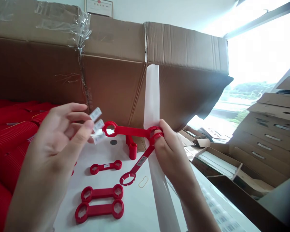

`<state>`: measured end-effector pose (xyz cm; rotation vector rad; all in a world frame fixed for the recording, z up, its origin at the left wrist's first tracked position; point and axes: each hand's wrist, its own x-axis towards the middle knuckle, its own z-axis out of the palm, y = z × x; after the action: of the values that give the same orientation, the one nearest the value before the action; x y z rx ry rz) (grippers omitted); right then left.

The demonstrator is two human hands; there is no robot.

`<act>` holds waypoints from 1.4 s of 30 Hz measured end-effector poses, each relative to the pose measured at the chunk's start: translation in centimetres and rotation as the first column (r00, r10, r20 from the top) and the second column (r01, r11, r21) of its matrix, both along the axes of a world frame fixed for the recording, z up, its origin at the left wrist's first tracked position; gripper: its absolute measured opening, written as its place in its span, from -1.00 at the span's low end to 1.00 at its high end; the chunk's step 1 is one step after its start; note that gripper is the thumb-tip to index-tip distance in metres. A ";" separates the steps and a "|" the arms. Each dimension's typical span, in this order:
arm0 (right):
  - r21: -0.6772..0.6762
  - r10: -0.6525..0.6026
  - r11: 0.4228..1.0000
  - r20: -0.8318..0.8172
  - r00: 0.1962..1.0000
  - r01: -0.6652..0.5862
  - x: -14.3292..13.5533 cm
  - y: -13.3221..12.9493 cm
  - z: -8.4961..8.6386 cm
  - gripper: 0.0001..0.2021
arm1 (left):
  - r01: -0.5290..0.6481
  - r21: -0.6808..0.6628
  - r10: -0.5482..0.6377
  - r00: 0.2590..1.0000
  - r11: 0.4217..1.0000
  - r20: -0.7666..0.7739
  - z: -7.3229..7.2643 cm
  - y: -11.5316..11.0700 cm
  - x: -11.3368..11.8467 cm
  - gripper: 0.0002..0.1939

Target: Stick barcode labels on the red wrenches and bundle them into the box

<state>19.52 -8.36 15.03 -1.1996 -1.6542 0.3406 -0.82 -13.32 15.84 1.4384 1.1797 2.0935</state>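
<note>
My left hand [60,141] has small white barcode stickers [99,125] at its fingertips, several thumb-widths of them fanned out beside the thumb. My right hand [170,148] is closed round the ring ends of two red plastic ring wrenches. One wrench [131,131] points left, its free ring close to the stickers. The other wrench [141,161] slants down and carries a barcode sticker on its handle. A long white paper strip [151,96] runs behind my right hand; whether the fingers hold it too I cannot tell.
On the white table [132,212] lie a labelled red wrench [106,166], two plain ones [101,209], a rubber band [143,182] and a stack of red pieces [132,149]. Red bundles [12,138] fill the left. Cardboard boxes [113,74] stand behind; a sticker sheet [217,206] lies right.
</note>
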 end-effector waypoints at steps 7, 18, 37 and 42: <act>-0.002 0.035 0.999 0.022 0.999 -0.035 -0.5 -1.0 0.1 -0.78 | 0.203 -0.390 -0.203 0.978 0.898 0.042 0.3 -0.8 2.5 -0.65; 0.009 0.080 0.997 0.061 0.995 -0.081 -0.5 -2.2 0.5 -0.79 | 0.166 -0.411 -0.190 0.982 0.896 -0.018 -0.5 0.2 2.1 -0.46; 0.043 0.097 0.994 0.082 0.992 -0.100 -0.7 -2.4 0.5 -0.78 | 0.164 -0.421 -0.208 0.976 0.892 -0.060 -0.6 0.8 1.9 -0.49; 0.045 0.105 0.993 0.085 0.991 -0.110 -0.6 -2.8 0.5 -0.79 | 0.118 -0.430 -0.188 0.974 0.895 -0.123 -0.5 0.8 2.0 -0.51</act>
<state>18.92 -11.12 15.49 -1.1027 -1.7933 0.3184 1.22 -12.50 15.37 1.4528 1.4216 1.5172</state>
